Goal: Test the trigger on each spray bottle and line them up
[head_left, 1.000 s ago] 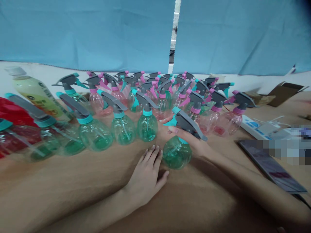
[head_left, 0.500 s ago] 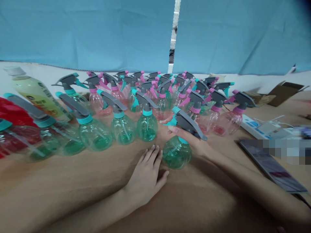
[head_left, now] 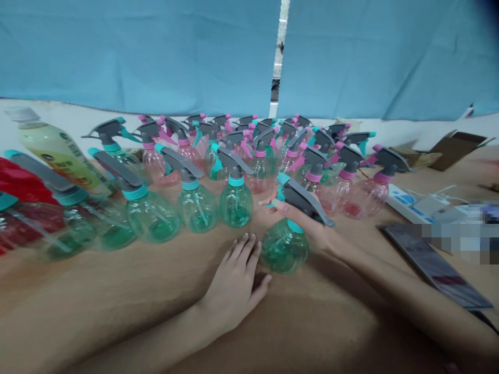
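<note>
My right hand [head_left: 307,223] is wrapped round the neck and trigger of a green spray bottle [head_left: 284,249] with a grey head and turquoise collar. That bottle is slightly tilted; whether its base touches the table cannot be told. My left hand [head_left: 236,278] lies flat on the wooden table [head_left: 156,296], fingers apart, its fingertips just left of the held bottle. Beyond my left hand stands another green spray bottle [head_left: 236,202], with a similar green one [head_left: 197,208] beside it. More green bottles [head_left: 154,221] continue the row to the left.
Several pink spray bottles [head_left: 366,196] and green ones crowd the back. A large labelled bottle [head_left: 62,150] stands at left, near a red bag [head_left: 23,182]. A phone [head_left: 436,265], a white power strip [head_left: 409,201] and an open cardboard box [head_left: 458,149] lie at right.
The turquoise trigger on the held bottle shows less, drawn back under my right fingers. The bottle has shifted very slightly right. My left hand stays in place.
</note>
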Motion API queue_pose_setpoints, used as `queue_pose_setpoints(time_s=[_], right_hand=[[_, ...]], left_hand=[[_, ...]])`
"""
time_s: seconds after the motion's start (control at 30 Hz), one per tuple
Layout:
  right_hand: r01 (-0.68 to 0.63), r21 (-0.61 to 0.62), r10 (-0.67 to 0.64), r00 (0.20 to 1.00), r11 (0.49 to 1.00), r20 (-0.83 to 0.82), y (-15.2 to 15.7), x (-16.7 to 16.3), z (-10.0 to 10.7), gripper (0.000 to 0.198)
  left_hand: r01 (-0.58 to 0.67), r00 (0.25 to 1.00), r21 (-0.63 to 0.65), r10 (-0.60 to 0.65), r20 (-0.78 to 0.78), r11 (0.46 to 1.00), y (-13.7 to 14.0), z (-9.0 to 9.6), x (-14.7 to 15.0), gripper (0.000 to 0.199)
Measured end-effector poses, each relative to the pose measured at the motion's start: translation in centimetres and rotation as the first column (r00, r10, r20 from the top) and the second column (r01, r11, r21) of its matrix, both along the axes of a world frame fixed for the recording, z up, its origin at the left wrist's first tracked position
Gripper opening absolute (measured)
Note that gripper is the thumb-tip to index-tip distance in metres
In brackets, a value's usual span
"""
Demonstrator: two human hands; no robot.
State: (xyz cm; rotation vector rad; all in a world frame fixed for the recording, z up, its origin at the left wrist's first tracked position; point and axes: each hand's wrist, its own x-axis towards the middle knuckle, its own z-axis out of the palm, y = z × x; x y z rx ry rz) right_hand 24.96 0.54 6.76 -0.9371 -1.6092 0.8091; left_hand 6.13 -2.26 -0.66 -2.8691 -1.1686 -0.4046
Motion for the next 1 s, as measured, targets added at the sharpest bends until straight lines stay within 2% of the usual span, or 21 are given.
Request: queue_pose_setpoints(time_s=[0.27,0.6,1.0], right_hand=[[0.089,0.014,-0.09,0.995,0.996,0.034,-0.75,0.19,0.09,0.021],[-0.057,0.007,0.057,0.998,0.998,0.007,-0.84,0.14,0.04,0.022],[-0.131,-0.027,0.13,0.991,0.991,-0.033,-0.67,-0.22,0.16,0.019]], left_hand=[[-0.004,0.998,-0.003,0.004,-0.057,1.0,0.0,0.21,0.08,0.059],[0.005,0.997,0.017,-0.003,-0.082,1.0,0.04,0.42,0.08,0.06],[0.013,0.998,0.042,-0.01,-0.066,0.999,0.09,0.5,0.06,0.059]])
